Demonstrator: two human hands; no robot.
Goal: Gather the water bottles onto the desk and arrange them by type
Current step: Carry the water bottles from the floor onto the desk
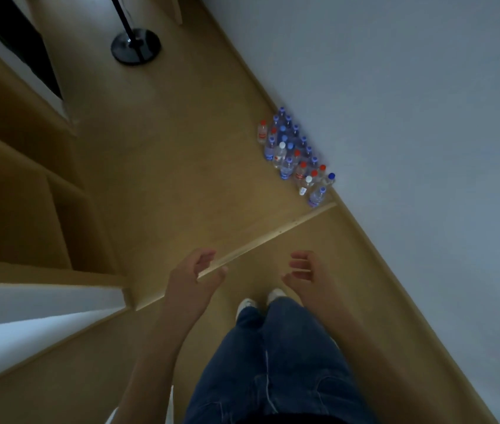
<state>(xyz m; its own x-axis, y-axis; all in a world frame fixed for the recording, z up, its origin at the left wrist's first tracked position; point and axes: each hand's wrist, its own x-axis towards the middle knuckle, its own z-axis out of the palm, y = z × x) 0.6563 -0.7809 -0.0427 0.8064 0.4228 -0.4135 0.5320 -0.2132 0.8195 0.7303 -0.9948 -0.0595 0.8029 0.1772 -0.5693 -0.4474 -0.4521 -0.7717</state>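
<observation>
Several small clear water bottles [296, 154] stand upright in a tight cluster on the wooden floor against the white wall. Their caps are blue, red or white. My left hand [198, 275] and my right hand [303, 270] hang in front of me with loosely curled fingers, and both hold nothing. The bottles stand well ahead of both hands, beyond a pale wooden threshold strip [268, 238]. No desk is in view.
A wooden shelf unit [28, 194] runs along the left. A black round lamp base with its pole [136, 45] stands on the floor at the back. The white wall [410, 117] bounds the right side. My legs and white shoes [261, 301] are below.
</observation>
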